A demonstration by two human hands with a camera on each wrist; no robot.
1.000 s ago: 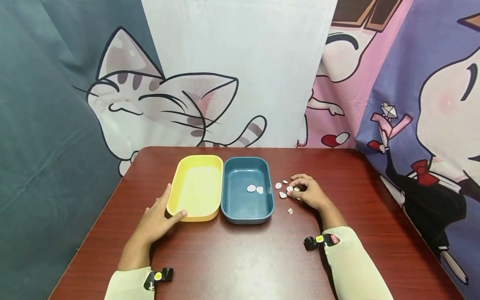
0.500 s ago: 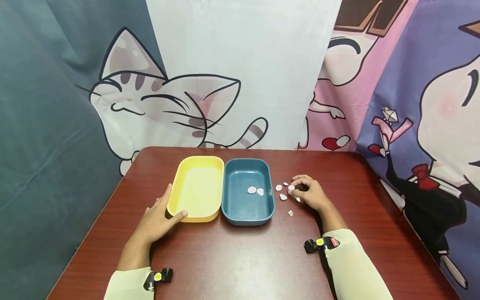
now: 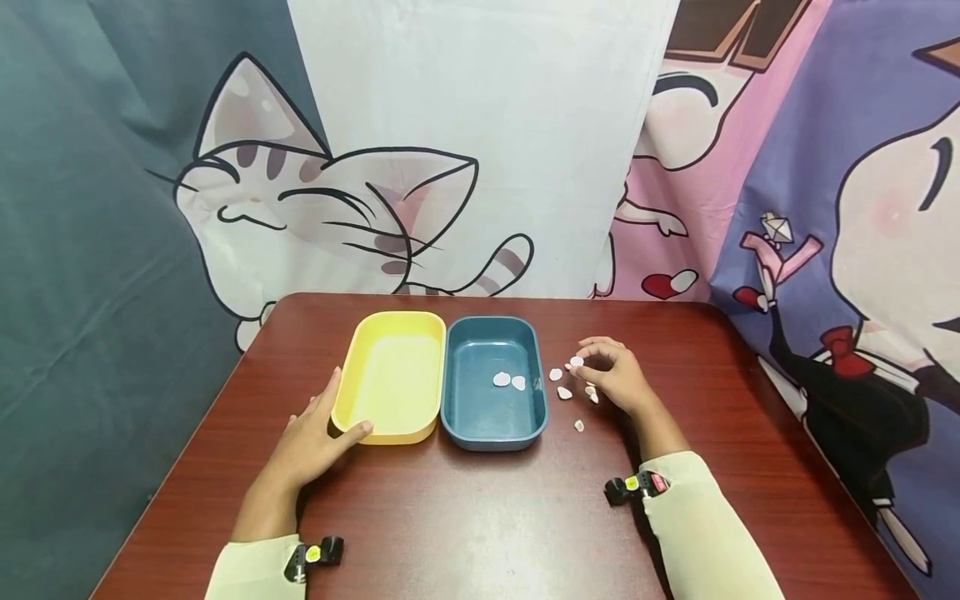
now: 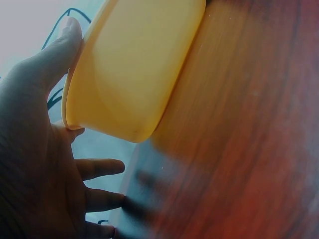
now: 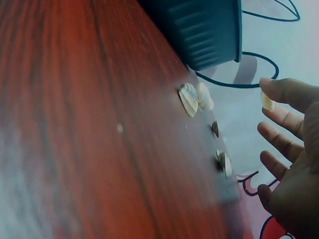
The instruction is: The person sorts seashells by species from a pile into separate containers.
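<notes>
In my right-wrist view, the right hand [image 3: 618, 375] pinches a small, whitish, ribbed seashell [image 5: 267, 102] between thumb and index finger, seemingly clear of the reddish-brown wooden table [image 3: 480, 517]. More loose pale shells [image 3: 564, 392] lie just beside and below that hand. Between my hands stand two trays: the deep blue rectangular plastic-looking tray [image 3: 495, 443], nearer the right hand, with two pale flat shells [image 3: 501, 379] in it, and the yellow one [image 3: 405, 437], touched at its near corner by the widely spread left hand [image 3: 311, 440]. I judge this a carry toward the blue tray: pinch lightly, clear its rim, lower before releasing, and let the left hand merely steady.
</notes>
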